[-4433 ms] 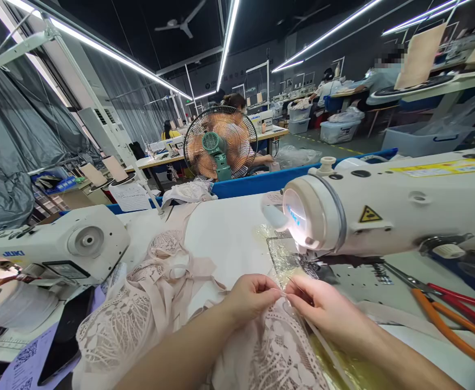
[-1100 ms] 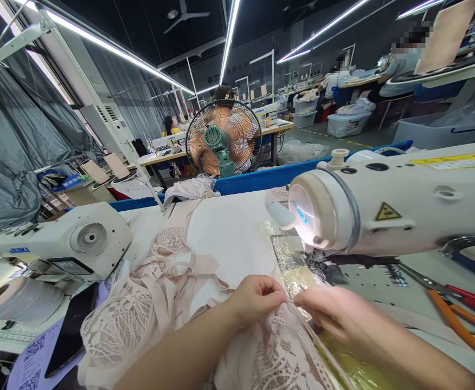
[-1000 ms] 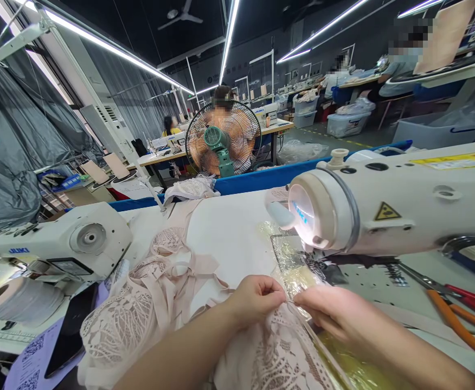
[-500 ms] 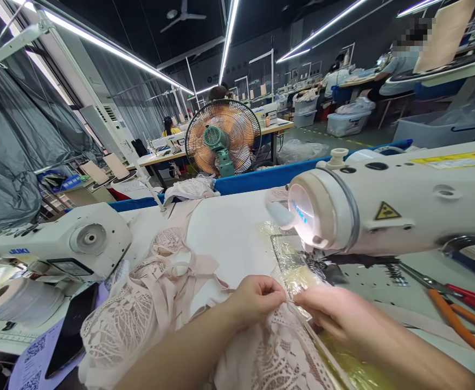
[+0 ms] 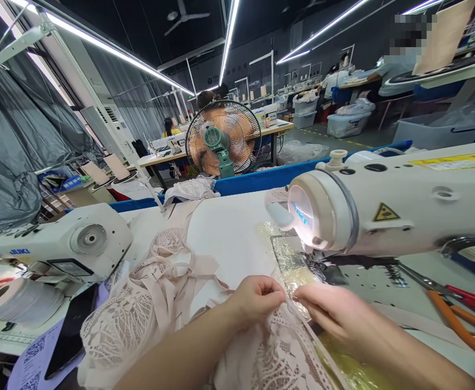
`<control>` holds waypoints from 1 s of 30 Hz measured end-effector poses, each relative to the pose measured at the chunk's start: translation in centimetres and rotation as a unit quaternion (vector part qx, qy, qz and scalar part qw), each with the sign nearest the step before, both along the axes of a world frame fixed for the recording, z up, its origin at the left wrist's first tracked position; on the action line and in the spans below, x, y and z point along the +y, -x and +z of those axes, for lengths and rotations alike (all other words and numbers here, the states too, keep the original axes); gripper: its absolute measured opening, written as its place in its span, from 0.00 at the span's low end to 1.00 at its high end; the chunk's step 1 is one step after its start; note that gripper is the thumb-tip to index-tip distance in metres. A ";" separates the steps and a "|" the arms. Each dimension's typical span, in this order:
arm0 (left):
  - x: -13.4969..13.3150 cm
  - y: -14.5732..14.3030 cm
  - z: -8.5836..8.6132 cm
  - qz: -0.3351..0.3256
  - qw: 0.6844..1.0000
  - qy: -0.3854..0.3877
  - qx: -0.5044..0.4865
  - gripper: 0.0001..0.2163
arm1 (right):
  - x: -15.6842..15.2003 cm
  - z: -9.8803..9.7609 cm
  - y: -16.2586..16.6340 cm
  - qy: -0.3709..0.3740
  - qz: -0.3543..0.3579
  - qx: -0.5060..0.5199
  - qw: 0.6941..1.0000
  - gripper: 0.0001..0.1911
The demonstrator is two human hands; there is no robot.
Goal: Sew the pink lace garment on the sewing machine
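Observation:
A pale pink lace garment (image 5: 140,309) lies bunched on the white table (image 5: 229,233) in front of me. My left hand (image 5: 257,298) is closed, pinching the garment's edge. My right hand (image 5: 327,309) pinches the same edge and a thin strap that runs down toward me. Both hands meet just before the needle area of the white sewing machine (image 5: 384,206), whose lamp lights the plate under it. A clear shiny film lies under the lace by the needle plate.
A second white sewing machine (image 5: 70,244) stands at the left, with a roll of white tape (image 5: 13,303) and a dark phone (image 5: 70,330) near it. Orange and red handled scissors (image 5: 453,314) lie at the right. A fan (image 5: 223,138) and other workers are behind.
Both hands stay pinched on the lace edge in nearly the same spot, with only small finger shifts. A person behind the fan has moved a little to the left.

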State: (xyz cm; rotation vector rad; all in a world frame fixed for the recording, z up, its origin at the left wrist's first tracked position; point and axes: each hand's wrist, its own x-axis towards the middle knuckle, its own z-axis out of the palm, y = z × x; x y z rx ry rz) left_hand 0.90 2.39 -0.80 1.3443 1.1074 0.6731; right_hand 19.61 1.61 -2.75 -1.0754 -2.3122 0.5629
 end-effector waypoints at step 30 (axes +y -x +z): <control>-0.1 0.1 0.0 -0.010 0.999 0.029 -0.019 0.05 | -0.4 -1.4 2.1 -0.168 -0.088 -0.017 0.982 0.10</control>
